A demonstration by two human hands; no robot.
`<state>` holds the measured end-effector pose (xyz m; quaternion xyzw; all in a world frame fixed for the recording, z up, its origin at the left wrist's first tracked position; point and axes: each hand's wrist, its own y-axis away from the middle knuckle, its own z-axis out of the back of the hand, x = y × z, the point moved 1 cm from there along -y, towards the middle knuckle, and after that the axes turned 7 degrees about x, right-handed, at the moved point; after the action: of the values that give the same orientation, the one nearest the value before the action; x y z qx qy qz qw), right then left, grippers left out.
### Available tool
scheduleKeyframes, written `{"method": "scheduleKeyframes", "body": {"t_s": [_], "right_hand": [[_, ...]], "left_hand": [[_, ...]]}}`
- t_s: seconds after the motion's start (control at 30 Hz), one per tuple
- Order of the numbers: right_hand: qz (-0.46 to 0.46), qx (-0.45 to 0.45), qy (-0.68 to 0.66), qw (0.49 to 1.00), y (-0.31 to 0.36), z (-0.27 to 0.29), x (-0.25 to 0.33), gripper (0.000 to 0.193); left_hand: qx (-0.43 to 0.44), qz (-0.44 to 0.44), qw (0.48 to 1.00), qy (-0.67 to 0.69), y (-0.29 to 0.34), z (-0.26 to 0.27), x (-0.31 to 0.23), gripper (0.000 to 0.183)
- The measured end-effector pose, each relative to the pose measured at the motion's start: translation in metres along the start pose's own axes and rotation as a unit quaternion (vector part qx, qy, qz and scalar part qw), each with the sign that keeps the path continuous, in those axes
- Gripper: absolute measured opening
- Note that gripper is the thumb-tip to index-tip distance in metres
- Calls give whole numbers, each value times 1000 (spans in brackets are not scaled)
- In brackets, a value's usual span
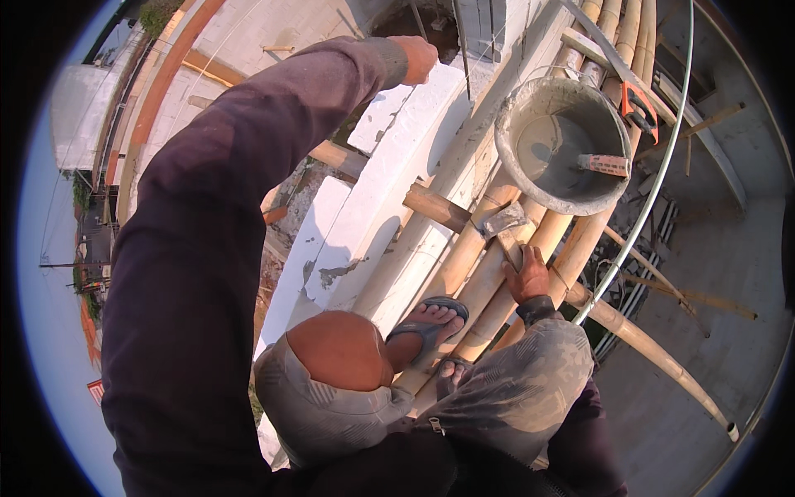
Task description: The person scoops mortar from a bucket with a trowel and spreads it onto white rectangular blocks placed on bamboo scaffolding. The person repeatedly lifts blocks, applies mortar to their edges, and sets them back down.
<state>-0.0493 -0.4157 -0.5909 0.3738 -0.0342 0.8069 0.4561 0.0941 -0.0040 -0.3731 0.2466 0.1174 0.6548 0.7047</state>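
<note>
My left arm stretches far out over the white block wall (414, 137). My left hand (414, 60) is closed at the wall's far end; whatever its fingers hold, if anything, is hidden. Low on the right, my right hand (530, 277) grips the short wooden handle of a hammer (504, 220) resting on the bamboo poles (464, 263). The hammer's grey head points away from me. Just beyond it stands a round bucket (507, 157), smeared with mortar and holding grey, watery contents. A red and white piece (604, 165) leans inside the bucket's right side.
An orange-handled saw (639, 112) lies beside the bucket on the poles. A pale hose or cable (654, 195) curves along the platform's right edge, above a drop with pipes and rubble. My sandalled feet (431, 323) stand on the bamboo, and the ground drops away beyond the wall.
</note>
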Motion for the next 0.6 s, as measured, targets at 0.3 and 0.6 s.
{"method": "scheduleKeyframes", "body": {"t_s": [0.3,0.6], "right_hand": [[88,-43,25,995,11,25,-3,42],[-98,-27,97,990,47,174,-122,17]], "left_hand": [[-156,-32,975,156,-10,-39,-4,37],[-318,-260,810,419,20,27,-139,13]]}}
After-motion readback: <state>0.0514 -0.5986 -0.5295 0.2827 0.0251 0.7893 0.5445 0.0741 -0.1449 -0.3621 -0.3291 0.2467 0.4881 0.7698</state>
